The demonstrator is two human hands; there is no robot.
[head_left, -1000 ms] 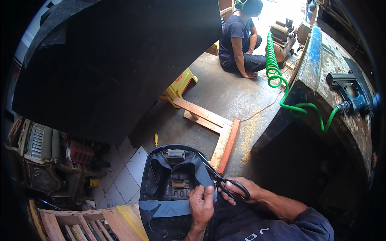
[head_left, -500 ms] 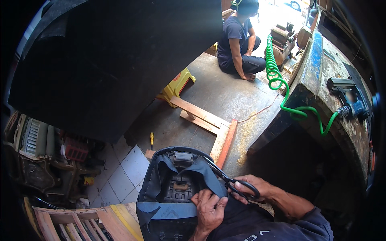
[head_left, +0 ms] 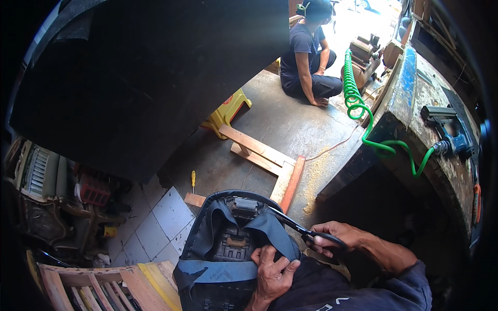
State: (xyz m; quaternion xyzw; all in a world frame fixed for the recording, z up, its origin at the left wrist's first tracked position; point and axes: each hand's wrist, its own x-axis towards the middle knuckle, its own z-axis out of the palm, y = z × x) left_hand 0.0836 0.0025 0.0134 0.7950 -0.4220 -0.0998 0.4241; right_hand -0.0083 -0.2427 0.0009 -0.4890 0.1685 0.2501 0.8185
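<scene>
On my lap lies a black plastic seat shell, its hollow underside facing up. Dark blue-grey covering material folds over its rim, and a flat strip of it crosses the lower part. My left hand is closed at the shell's right side, fingers pinching the material's edge. In my right hand are black-handled scissors. Their blades point up and left along the shell's upper right rim; whether they are cutting the material I cannot tell.
A large dark panel blocks the upper left. Ahead are a wooden frame, a yellow stool and a yellow-handled screwdriver. A person sits on the floor. At right, a green coiled hose joins an air tool on a worn bench.
My right hand has moved slightly right and up, turning the scissors so their handles show more edge-on. My left hand keeps its grip. The seated person's head has turned a little.
</scene>
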